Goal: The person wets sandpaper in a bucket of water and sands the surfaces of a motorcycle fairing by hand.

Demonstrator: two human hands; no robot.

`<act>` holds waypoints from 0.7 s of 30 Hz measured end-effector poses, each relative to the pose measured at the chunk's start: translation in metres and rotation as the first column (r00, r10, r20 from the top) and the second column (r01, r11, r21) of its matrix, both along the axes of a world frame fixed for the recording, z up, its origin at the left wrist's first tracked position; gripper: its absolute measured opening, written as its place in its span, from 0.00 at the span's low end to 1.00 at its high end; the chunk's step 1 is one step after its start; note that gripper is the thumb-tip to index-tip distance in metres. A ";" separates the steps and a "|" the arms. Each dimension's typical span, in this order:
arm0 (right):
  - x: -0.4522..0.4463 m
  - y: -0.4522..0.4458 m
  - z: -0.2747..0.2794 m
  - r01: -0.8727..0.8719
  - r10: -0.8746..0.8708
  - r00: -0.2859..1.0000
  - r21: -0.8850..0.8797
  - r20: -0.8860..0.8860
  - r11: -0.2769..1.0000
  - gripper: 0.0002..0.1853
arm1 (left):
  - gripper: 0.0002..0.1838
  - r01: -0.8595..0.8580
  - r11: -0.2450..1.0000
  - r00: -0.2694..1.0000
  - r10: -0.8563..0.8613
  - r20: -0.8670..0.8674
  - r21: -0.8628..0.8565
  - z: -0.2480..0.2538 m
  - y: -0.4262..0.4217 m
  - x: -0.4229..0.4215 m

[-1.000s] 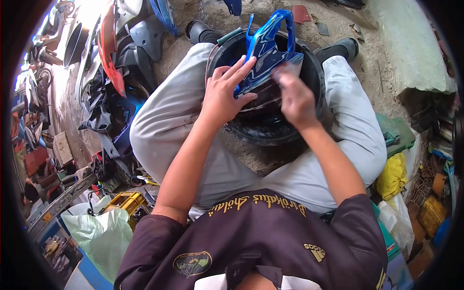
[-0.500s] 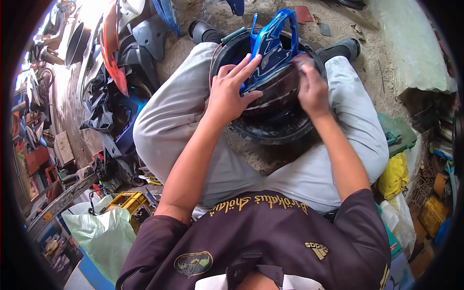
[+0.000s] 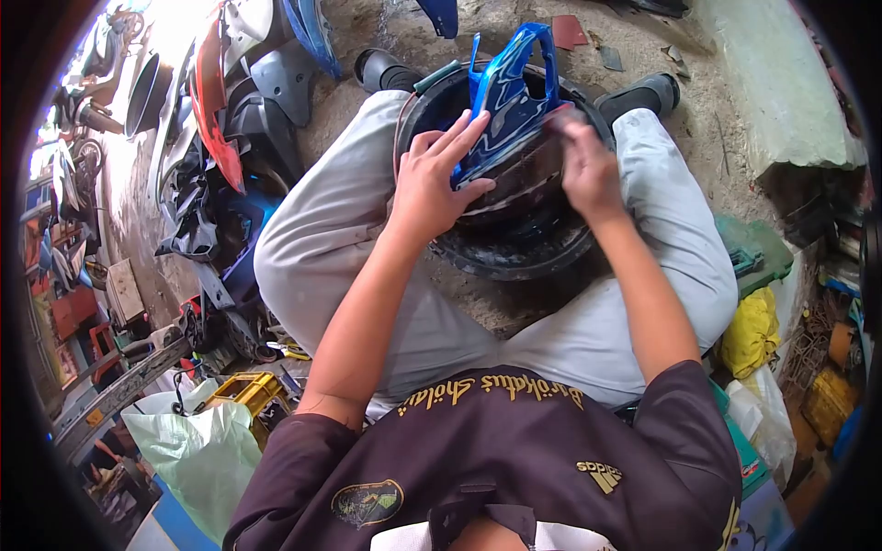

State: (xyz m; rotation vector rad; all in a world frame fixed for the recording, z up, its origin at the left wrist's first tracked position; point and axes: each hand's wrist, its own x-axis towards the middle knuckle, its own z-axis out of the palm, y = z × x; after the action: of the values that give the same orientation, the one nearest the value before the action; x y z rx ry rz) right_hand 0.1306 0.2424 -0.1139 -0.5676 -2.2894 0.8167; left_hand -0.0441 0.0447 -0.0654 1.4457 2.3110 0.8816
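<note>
A glossy blue motorcycle body panel (image 3: 507,119) with pale swirling reflections stands tilted in a black round basin (image 3: 514,266) between my legs. My left hand (image 3: 434,179) steadies the panel along its left side, fingers laid straight over the edge and thumb apart on the near part. At the panel's right edge, my right hand (image 3: 588,170) is closed on a small reddish piece of sandpaper (image 3: 560,114). Its fingers are blurred by motion, and most of the sandpaper is hidden under them. The panel's lower part is dark and partly behind my left hand.
Motorcycle panels, among them a red one (image 3: 213,110) and a grey one (image 3: 283,83), lie on the left. Reddish scraps (image 3: 570,31) are on the floor ahead. A yellow crate (image 3: 246,393) stands at lower left, a yellow bag (image 3: 750,335) at right, near a concrete ledge (image 3: 781,101).
My right hand has shifted slightly left with the sandpaper along the panel's edge. The panel sits slightly left and lower in the picture. My left hand keeps its place on it.
</note>
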 end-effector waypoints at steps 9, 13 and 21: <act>0.000 -0.005 0.004 -0.007 0.007 0.996 -0.003 0.090 1.000 0.13 | 0.48 -0.030 0.999 0.996 0.033 -0.081 0.034 0.001 -0.006 0.012; 0.002 -0.009 0.005 -0.021 0.020 0.999 0.029 0.037 0.999 0.11 | 0.41 -0.112 0.993 0.993 0.114 -0.038 0.039 0.000 -0.019 0.039; 0.001 0.007 -0.003 0.028 -0.028 0.999 0.012 0.029 1.000 0.16 | 0.38 -0.235 0.970 0.971 0.233 0.047 0.056 -0.003 -0.020 0.056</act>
State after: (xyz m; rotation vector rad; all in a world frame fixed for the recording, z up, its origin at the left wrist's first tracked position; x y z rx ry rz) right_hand 0.1312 0.2498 -0.1165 -0.6087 -2.3063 0.7858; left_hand 0.0123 0.0245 -0.0688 1.1804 2.4797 1.0431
